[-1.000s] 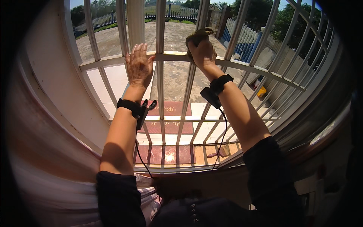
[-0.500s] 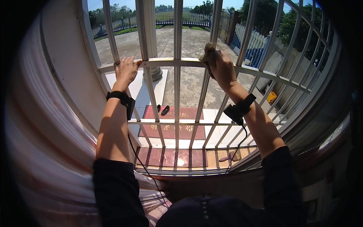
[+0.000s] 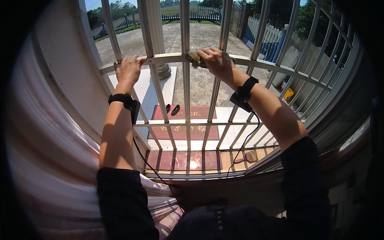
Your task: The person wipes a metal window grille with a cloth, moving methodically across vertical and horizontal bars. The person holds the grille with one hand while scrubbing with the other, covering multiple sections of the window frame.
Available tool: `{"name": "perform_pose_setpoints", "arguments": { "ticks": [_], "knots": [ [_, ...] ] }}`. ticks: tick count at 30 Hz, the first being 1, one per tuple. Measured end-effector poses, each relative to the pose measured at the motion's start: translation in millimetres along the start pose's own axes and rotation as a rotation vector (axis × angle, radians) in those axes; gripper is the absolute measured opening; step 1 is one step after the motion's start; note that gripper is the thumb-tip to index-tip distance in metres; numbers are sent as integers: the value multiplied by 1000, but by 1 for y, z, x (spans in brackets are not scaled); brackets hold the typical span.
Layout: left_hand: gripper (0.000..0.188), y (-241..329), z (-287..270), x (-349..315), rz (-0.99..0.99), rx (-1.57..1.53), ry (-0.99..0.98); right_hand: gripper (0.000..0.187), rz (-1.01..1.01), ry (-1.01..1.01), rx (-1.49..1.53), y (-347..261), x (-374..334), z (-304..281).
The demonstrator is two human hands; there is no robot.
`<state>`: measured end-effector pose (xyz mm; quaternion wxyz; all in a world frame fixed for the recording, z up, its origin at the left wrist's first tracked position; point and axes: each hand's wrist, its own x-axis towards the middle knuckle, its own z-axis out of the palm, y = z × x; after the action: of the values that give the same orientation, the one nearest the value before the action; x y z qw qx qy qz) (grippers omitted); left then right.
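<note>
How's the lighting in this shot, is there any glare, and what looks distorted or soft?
Head view: hard sunlight, with a bright glare spot and bar shadows on the red sill covering; head view: window bars look bowed toward the sides, consistent with fisheye distortion; head view: right hand and cloth look fairly clear, curtain softer, lower right very dark.

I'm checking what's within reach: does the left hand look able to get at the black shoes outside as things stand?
Probably not: the black shoes lie on the red mat beyond the metal bars, and the left hand rests on the crossbar.
</note>
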<state>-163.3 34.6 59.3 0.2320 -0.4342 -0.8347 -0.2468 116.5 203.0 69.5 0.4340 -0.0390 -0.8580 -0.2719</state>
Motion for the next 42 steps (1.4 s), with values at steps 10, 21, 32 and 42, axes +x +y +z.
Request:
{"name": "perform_pose_setpoints", "arguments": {
  "ticks": [10, 21, 32, 42],
  "knots": [
    [42, 1, 3, -2, -31, -14, 42, 7, 175, -448, 146, -43, -15, -51],
    [37, -6, 4, -2, 72, -119, 67, 31, 114, -449, 387, -57, 121, 47],
    [38, -16, 1, -3, 126, -92, 42, 20, -38, -121, -188, -78, 73, 35],
    [34, -14, 23, -1, 55, -205, 163, 20, 493, 670, 423, 17, 146, -52]
  ]
}}
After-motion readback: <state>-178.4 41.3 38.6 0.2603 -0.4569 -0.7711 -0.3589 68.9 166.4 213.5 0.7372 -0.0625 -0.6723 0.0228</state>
